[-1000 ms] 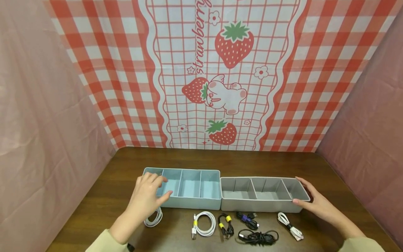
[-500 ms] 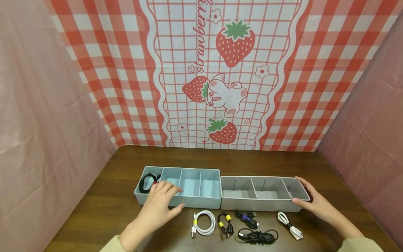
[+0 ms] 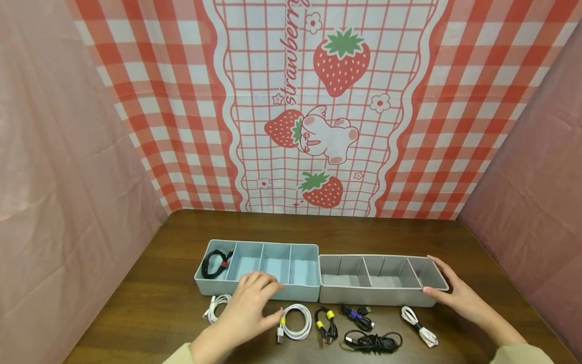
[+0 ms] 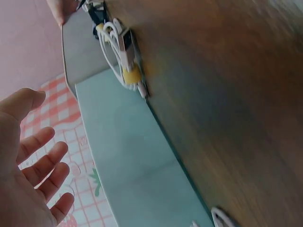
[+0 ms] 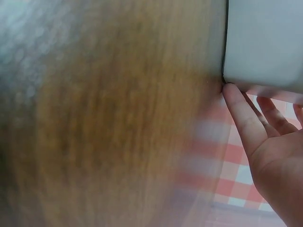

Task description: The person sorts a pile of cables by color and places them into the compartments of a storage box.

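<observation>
My left hand [image 3: 249, 309] hovers before the front of the blue divided box [image 3: 259, 291], fingers spread and holding nothing. Its thumb overlaps the edge of a white charging cable [image 3: 308, 326] with a yellow tie. To that hand's left, a second white cable [image 3: 211, 309] is partly hidden behind it. A black cable [image 3: 206, 265] with a red tie lies coiled in the blue box's leftmost compartment. My right hand [image 3: 464, 298] rests at the right end of the grey divided box [image 3: 377, 296], thumb at the front corner and fingers at the back corner.
Right of the yellow-tied white cable lie a short black cable [image 3: 333, 331] with yellow ties, a dark cable [image 3: 356, 317] with a purple tie, a bundled black cable [image 3: 375, 344] and a white cable [image 3: 416, 323] with a black tie. Cloth walls surround the wooden table [image 3: 136, 303].
My left hand has moved right and toward me, from over the blue box's left end to before its middle. This uncovers the black cable in the left compartment. The right hand stays in place.
</observation>
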`<move>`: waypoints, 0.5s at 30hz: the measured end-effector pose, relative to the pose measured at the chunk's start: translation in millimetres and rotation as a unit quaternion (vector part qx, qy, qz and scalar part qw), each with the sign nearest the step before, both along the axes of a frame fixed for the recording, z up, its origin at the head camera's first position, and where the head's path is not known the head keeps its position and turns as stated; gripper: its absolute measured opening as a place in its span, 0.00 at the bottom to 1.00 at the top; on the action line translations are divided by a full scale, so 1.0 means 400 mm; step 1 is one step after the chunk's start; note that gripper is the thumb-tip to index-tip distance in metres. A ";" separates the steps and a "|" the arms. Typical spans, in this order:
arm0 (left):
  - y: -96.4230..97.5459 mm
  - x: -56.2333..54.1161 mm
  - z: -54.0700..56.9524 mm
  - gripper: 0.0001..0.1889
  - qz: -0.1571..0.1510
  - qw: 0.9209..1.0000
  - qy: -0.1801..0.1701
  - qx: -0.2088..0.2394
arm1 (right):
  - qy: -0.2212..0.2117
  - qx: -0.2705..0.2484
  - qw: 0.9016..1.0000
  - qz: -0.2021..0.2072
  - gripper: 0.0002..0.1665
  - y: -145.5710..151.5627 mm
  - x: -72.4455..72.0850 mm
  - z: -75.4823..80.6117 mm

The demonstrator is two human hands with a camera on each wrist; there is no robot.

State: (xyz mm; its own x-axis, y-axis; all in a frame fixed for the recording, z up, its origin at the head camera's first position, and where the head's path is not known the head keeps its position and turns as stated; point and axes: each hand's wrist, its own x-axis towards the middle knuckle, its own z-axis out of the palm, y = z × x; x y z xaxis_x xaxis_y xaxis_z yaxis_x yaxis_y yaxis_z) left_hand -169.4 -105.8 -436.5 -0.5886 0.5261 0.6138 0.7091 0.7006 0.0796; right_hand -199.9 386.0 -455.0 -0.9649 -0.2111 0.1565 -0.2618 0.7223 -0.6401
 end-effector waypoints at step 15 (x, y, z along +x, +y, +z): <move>0.069 0.007 -0.008 0.24 -0.059 0.996 -0.045 -0.050 | -0.004 -0.013 1.000 0.005 0.47 0.001 -0.001 -0.001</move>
